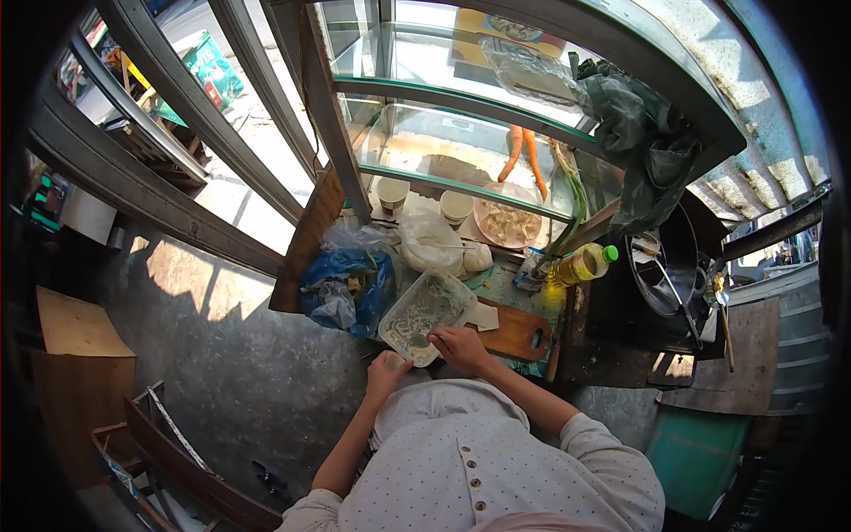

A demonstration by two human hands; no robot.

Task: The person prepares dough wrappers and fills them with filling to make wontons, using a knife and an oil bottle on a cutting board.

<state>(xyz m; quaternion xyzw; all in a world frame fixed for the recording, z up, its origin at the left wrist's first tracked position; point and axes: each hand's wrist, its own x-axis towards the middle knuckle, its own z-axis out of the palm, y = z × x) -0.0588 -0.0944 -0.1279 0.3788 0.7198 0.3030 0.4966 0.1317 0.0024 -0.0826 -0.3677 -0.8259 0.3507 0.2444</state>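
A translucent plastic container [429, 306] with a pale, shredded-looking mixture inside stands at the near edge of the work surface. My left hand [388, 371] is closed at its near left corner, gripping the rim. Over the near right part of the container, my right hand [457, 348] has its fingers pinched together. Something small and roundish, possibly a spoon's bowl, shows by those fingertips, too small to name surely. Just right of the container lies a wooden cutting board [505, 330]. Behind it sits a white plastic bag [430, 241].
A blue plastic bag [350, 288] sits left of the container. Further back are two cups [456, 207], a pink plate of pale pieces [507, 222] and carrots [511, 155] in the glass case. An oil bottle [581, 266] and a wok [660, 275] stand right.
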